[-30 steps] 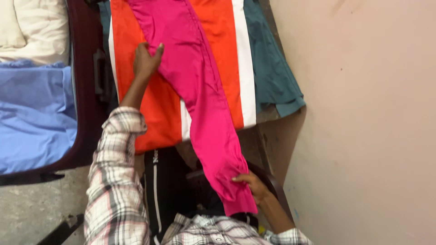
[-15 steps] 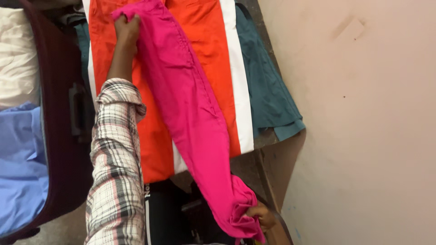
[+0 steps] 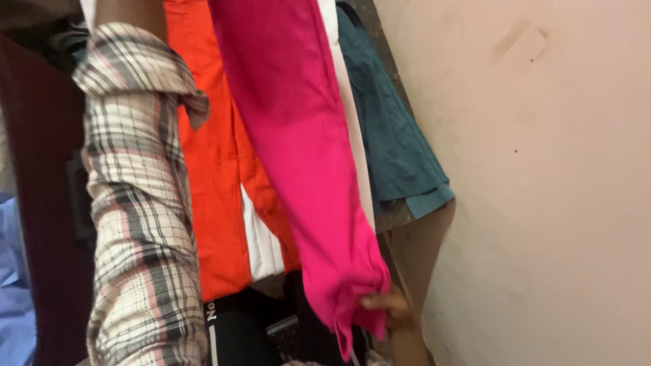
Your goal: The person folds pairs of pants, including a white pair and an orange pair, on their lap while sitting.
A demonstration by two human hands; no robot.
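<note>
Leftmost, a strip of blue cloth (image 3: 12, 285) is seen at the frame edge, beside a dark maroon panel (image 3: 41, 203). Next, a plaid sleeve (image 3: 139, 217) is raised up the picture; the left hand passes beyond the top edge, so its fingers cannot be judged. An orange garment with white stripes (image 3: 217, 203) is spread flat behind the sleeve. Across it, a pink garment (image 3: 298, 156) is stretched in a long diagonal band from the top edge down to its bunched lower end. That end is pinched by the right hand (image 3: 386, 308), fingers (image 3: 371, 302) closed on the fabric. A teal cloth (image 3: 393, 149) is draped further right, against a pale wall (image 3: 542, 190).
</note>
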